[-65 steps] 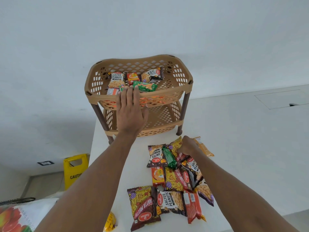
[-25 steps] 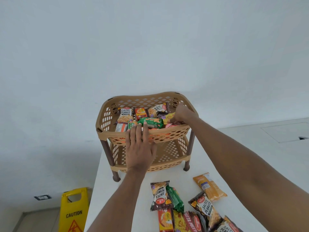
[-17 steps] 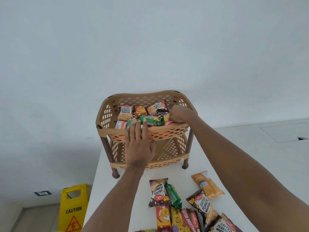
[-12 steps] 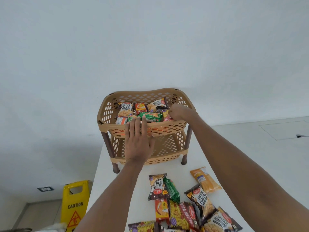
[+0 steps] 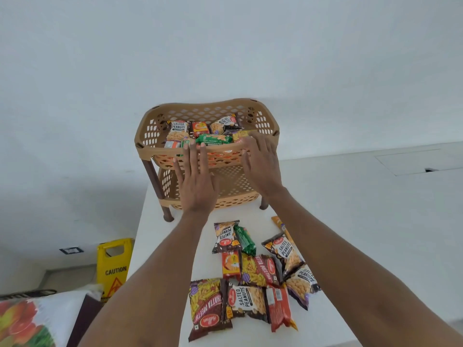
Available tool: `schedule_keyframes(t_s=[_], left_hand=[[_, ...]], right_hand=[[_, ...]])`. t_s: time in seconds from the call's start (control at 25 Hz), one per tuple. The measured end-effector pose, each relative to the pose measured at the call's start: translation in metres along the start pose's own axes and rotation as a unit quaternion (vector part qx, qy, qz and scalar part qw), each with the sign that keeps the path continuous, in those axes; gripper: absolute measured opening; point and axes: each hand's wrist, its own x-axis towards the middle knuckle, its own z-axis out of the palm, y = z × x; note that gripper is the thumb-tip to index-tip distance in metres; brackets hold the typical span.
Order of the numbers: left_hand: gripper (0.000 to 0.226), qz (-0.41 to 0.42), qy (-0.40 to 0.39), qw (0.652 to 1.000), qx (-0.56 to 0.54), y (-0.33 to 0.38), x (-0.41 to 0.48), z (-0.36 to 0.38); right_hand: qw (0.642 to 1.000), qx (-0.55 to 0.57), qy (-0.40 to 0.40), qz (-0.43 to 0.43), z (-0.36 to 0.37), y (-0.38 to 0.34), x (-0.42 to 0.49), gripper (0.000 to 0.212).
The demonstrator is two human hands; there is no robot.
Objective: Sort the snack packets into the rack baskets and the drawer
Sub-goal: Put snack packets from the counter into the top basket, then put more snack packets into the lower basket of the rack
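A tan two-tier rack (image 5: 150, 144) stands at the far end of the white counter (image 5: 160, 249), close to its far left corner. The upper basket (image 5: 268, 121) already carries several snack packets (image 5: 211, 132): two salted peanut bags, a small orange pack, a green bar and some others pressed together. The lower basket (image 5: 235, 186) looks bare as far as I can see through its holes. The left hand (image 5: 195, 184) is spread flat with the fingers wide, and it lies against the front wall of the upper basket, the fingertips reaching its rim; it holds nothing. The right hand (image 5: 260, 164) is also loose and open, the fingers a little curved over the front right part of the same rim, just beside a yellow packet, and nothing is gripped in it. On the near part of the counter a heap of packets (image 5: 253, 274) lies unsorted, partly under the right forearm. Beyond the left edge of the counter a yellow caution sign (image 5: 114, 266) stands on the floor.
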Motion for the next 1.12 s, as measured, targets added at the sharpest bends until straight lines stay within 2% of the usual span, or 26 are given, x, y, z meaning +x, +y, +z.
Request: schedule_keyframes(t_s=[0.08,0.2,0.4,0.52,0.6,0.8,1.0,1.08,1.12], left_hand=[[0.076,0.004,-0.018,1.0,0.002,-0.004,-0.023,0.006],[0.072,0.0,-0.091,0.995,0.031,-0.011,-0.073,0.024],[0.055,-0.039,-0.237,0.97,0.027,-0.012,-0.145,0.049],[0.048,-0.051,-0.288,0.956,0.007,-0.009,-0.173,0.057],[0.05,-0.082,-0.319,0.944,-0.02,-0.006,-0.18,0.062],[0.055,-0.208,-0.358,0.9,-0.134,0.003,-0.169,0.075],[0.064,-0.405,-0.296,0.836,-0.223,0.018,-0.144,0.083],[0.057,-0.467,-0.292,0.794,-0.256,0.017,-0.136,0.085],[0.042,-0.494,-0.294,0.77,-0.277,0.012,-0.133,0.09]], right_hand=[[0.999,-0.016,0.002,-0.039,0.002,0.006,-0.033,0.027],[0.998,-0.018,-0.056,-0.035,0.007,0.015,-0.087,0.021],[0.975,0.004,-0.223,0.019,0.017,0.039,-0.164,0.016],[0.939,0.015,-0.343,0.017,0.019,0.046,-0.192,0.026],[0.929,0.009,-0.37,0.03,0.024,0.044,-0.203,0.037],[0.915,-0.029,-0.394,0.081,0.041,0.032,-0.204,0.049],[0.892,-0.03,-0.433,0.123,0.058,0.025,-0.199,0.044],[0.889,-0.016,-0.436,0.138,0.061,0.024,-0.199,0.044],[0.889,-0.009,-0.435,0.143,0.062,0.024,-0.199,0.044]])
